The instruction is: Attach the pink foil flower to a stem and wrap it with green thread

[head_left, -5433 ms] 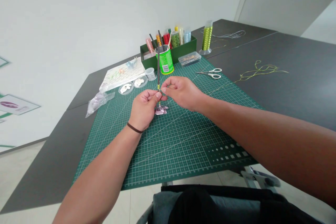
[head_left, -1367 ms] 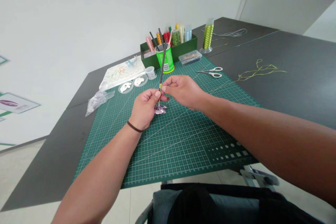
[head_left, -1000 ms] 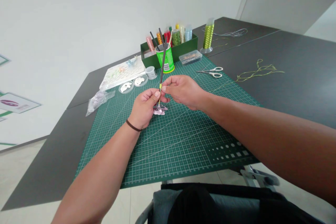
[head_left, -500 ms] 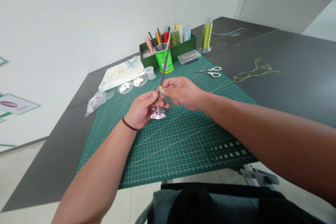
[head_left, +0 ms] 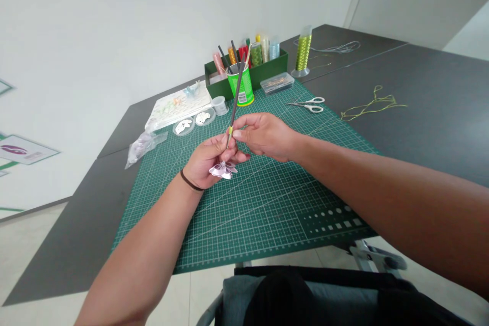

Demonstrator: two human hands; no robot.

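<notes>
A thin dark stick [head_left: 237,97] with a pale pink flower [head_left: 222,169] at its lower end is held over the green cutting mat [head_left: 248,198]. My left hand [head_left: 208,160] is closed round the stick just above the flower. My right hand [head_left: 263,135] pinches the stick at a yellow-green thread wrap [head_left: 231,130], fingers pressed together. The stick leans up and to the right, flower end down.
At the back stand a green can with sticks [head_left: 241,86], a green box of thread spools [head_left: 248,63], a green-gold spool [head_left: 302,53], a clear box [head_left: 275,84], scissors [head_left: 310,105], loose green thread [head_left: 369,104], small dishes [head_left: 193,123], a plastic bag [head_left: 144,143].
The stick has tilted further to the right and the flower has swung down and left toward me. My left hand turned palm-up and dropped slightly; my right hand kept its pinch.
</notes>
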